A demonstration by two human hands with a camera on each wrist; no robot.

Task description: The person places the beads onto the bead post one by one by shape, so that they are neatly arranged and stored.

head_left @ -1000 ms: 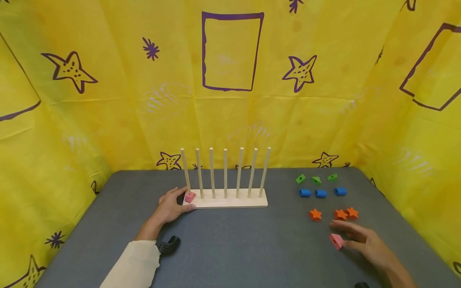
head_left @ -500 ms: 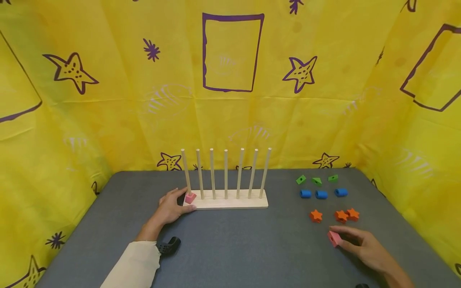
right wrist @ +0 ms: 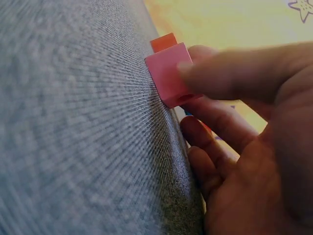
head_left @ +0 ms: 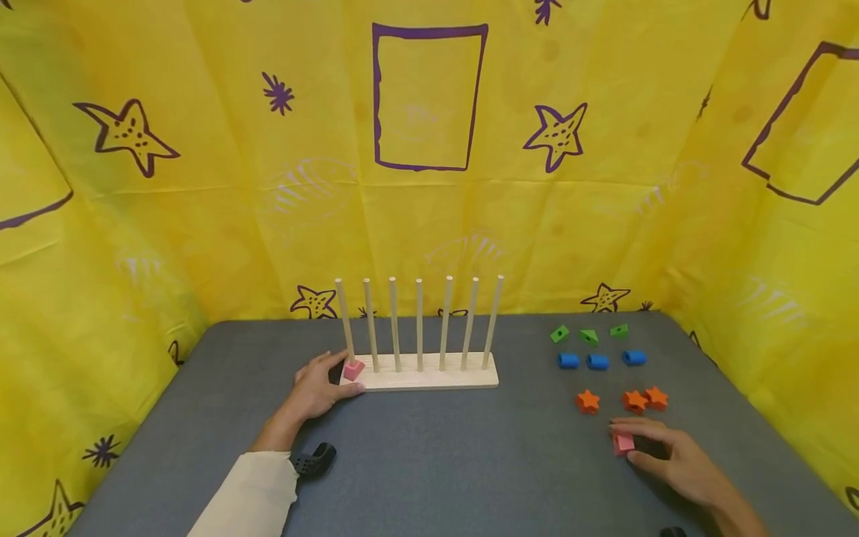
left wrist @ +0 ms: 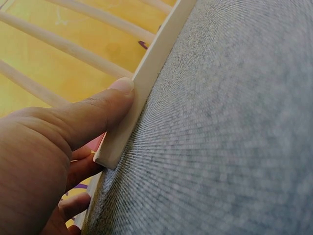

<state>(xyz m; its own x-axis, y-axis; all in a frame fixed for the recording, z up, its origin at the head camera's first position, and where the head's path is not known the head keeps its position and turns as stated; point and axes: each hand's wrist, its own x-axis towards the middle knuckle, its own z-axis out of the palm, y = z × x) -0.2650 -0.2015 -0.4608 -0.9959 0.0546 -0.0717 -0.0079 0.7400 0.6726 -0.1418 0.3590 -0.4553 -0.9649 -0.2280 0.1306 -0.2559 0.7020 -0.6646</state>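
Observation:
A wooden peg stand [head_left: 429, 380] with a row of several upright pegs is on the grey table. My left hand [head_left: 315, 388] grips the left end of its base, the thumb against the front edge [left wrist: 146, 63] and other fingers behind. One pink block [head_left: 353, 370] sits at the foot of the leftmost peg. At the right, my right hand [head_left: 678, 455] pinches a second pink block [head_left: 624, 444] between thumb and fingers. In the right wrist view this pink block [right wrist: 168, 73] is at the table surface, with part of its hole showing beneath the thumb.
Beyond the right hand lie three orange stars [head_left: 587, 401], two of them close together. Behind them are three blue cylinders [head_left: 597, 362], then three green triangular blocks [head_left: 560, 333]. A yellow patterned cloth [head_left: 429, 224] hangs around the table [head_left: 470, 470].
My right hand's fingers have closed on the pink block, which has turned and shifted slightly left. The left hand keeps its grip on the stand.

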